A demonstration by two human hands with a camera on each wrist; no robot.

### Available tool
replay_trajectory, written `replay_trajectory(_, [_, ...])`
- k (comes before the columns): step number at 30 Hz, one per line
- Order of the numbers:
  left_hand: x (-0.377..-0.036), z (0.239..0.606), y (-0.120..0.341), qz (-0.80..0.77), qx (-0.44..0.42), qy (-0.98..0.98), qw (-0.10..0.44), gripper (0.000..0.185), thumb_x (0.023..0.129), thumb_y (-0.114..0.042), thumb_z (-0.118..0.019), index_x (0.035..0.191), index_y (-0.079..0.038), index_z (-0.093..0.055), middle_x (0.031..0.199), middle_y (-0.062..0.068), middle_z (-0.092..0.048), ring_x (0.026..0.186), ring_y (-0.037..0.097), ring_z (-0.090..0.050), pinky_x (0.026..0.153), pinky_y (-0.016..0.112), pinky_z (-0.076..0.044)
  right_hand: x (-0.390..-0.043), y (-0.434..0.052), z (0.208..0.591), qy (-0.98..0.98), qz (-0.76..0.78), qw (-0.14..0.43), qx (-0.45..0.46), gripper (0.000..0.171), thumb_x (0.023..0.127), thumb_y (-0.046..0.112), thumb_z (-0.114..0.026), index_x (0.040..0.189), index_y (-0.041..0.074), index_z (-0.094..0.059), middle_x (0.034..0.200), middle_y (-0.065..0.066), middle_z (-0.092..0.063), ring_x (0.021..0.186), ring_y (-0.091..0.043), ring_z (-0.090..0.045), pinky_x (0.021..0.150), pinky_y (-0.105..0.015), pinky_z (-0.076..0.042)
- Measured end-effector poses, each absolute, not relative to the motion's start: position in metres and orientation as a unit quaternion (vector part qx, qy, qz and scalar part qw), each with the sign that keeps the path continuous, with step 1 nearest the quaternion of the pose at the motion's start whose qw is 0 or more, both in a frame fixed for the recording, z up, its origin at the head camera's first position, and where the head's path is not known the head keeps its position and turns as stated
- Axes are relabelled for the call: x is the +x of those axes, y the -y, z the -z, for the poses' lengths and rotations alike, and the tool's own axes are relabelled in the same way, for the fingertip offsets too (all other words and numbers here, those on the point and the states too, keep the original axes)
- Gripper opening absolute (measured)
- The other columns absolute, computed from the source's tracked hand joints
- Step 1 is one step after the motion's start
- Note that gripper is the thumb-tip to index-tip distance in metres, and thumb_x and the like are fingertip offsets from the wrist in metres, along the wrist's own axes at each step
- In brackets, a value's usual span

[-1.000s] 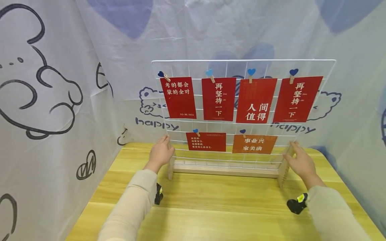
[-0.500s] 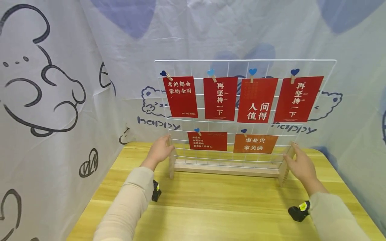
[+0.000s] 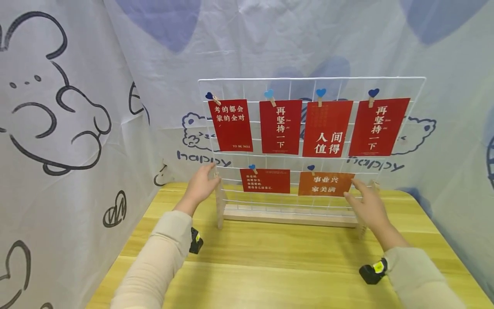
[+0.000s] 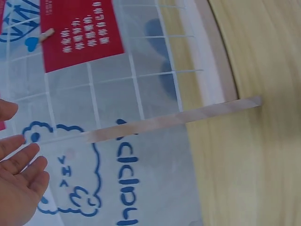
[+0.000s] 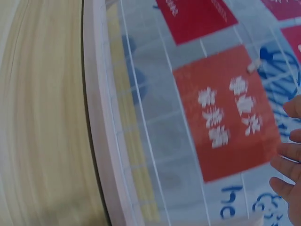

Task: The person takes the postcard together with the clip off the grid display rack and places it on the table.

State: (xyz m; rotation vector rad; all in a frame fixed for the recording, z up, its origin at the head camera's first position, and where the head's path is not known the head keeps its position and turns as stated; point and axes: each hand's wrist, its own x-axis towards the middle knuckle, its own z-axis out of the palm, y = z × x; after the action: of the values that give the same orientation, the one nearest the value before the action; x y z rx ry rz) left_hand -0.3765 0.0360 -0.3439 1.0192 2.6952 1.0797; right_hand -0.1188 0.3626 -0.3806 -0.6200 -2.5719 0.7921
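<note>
A white wire grid rack (image 3: 311,78) stands upright on a wooden base (image 3: 289,218). Red cards hang across its upper part, held by clothespins with blue hearts, among them a dark blue heart clothespin (image 3: 373,93). Lower down hang a small red card (image 3: 265,185) and an orange card (image 3: 308,189). My left hand (image 3: 200,186) is beside the left wooden upright (image 3: 221,206); in the left wrist view its fingers (image 4: 29,162) are spread and hold nothing. My right hand (image 3: 369,208) is at the orange card's right edge, fingers extended; whether they touch it I cannot tell.
The rack stands toward the back of a wood-grain table (image 3: 285,257). A white curtain (image 3: 162,86) with cartoon drawings hangs behind and at the sides. A black device (image 3: 372,272) is worn at the right wrist, another (image 3: 196,241) at the left.
My right hand has let go of the right wooden upright and moved left toward the orange card. My left hand has drawn slightly up and away from the left upright. The rack stays standing.
</note>
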Motion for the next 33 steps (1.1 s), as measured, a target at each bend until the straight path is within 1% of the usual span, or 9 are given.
replay_trajectory(3, [-0.375, 0.335, -0.036, -0.362, 0.338, -0.869, 0.025, 0.052, 0.084, -0.017, -0.051, 0.130, 0.000, -0.034, 0.130, 0.018, -0.035, 0.118, 0.032, -0.032, 0.096, 0.043, -0.027, -0.124, -0.354, 0.380, 0.911, -0.298, 0.190, -0.212, 0.059, 0.090, 0.037, -0.041, 0.132, -0.001, -0.027, 0.128, -0.029, -0.032, 0.104, -0.047, -0.040, 0.085, -0.060, -0.028])
replay_trajectory(8, [-0.372, 0.319, -0.041, -0.371, 0.347, -0.861, 0.006, 0.051, 0.084, -0.019, -0.052, 0.130, -0.003, -0.035, 0.129, 0.015, -0.037, 0.116, 0.030, -0.035, 0.094, 0.042, -0.030, -0.131, -0.341, 0.375, 0.907, -0.322, 0.186, -0.198, 0.058, 0.089, 0.037, -0.043, 0.132, 0.001, -0.028, 0.130, -0.024, -0.033, 0.115, -0.042, -0.031, 0.088, -0.057, -0.028])
replay_trajectory(12, [-0.372, 0.306, -0.046, -0.371, 0.350, -0.860, -0.012, 0.050, 0.085, -0.021, -0.052, 0.129, -0.005, -0.037, 0.126, 0.013, -0.040, 0.115, 0.028, -0.037, 0.093, 0.042, -0.031, -0.139, -0.331, 0.370, 0.909, -0.323, 0.196, -0.176, 0.055, 0.089, 0.036, -0.044, 0.131, 0.002, -0.032, 0.129, -0.022, -0.037, 0.115, -0.039, -0.033, 0.087, -0.055, -0.030])
replay_trajectory(16, [-0.372, 0.295, -0.045, -0.379, 0.352, -0.855, -0.036, 0.049, 0.084, -0.017, -0.053, 0.128, -0.004, -0.038, 0.125, 0.013, -0.042, 0.115, 0.028, -0.037, 0.094, 0.042, -0.031, -0.150, -0.318, 0.367, 0.905, -0.341, 0.210, -0.148, 0.054, 0.088, 0.036, -0.046, 0.129, 0.003, -0.035, 0.127, -0.020, -0.040, 0.115, -0.037, -0.035, 0.087, -0.054, -0.032])
replay_trajectory(23, [-0.368, 0.281, -0.043, -0.395, 0.355, -0.845, -0.066, 0.047, 0.083, -0.015, -0.054, 0.126, -0.004, -0.041, 0.126, 0.011, -0.042, 0.114, 0.026, -0.038, 0.093, 0.041, -0.033, -0.170, -0.299, 0.364, 0.894, -0.372, 0.225, -0.110, 0.049, 0.087, 0.029, -0.051, 0.127, 0.004, -0.039, 0.125, -0.015, -0.044, 0.113, -0.031, -0.039, 0.086, -0.047, -0.038])
replay_trajectory(28, [-0.368, 0.273, -0.044, -0.414, 0.358, -0.834, -0.066, 0.045, 0.084, -0.017, -0.053, 0.127, -0.006, -0.041, 0.125, 0.010, -0.043, 0.114, 0.025, -0.038, 0.092, 0.041, -0.033, -0.181, -0.288, 0.358, 0.884, -0.398, 0.228, -0.096, 0.048, 0.086, 0.027, -0.053, 0.127, 0.005, -0.040, 0.125, -0.014, -0.044, 0.114, -0.029, -0.039, 0.088, -0.047, -0.036])
replay_trajectory(33, [-0.370, 0.264, -0.042, -0.448, 0.365, -0.812, -0.080, 0.043, 0.085, -0.014, -0.053, 0.124, -0.003, -0.043, 0.121, 0.012, -0.046, 0.111, 0.025, -0.040, 0.092, 0.039, -0.033, -0.192, -0.278, 0.349, 0.880, -0.408, 0.230, -0.074, 0.049, 0.085, 0.028, -0.054, 0.126, 0.005, -0.041, 0.124, -0.012, -0.046, 0.113, -0.026, -0.041, 0.091, -0.046, -0.034])
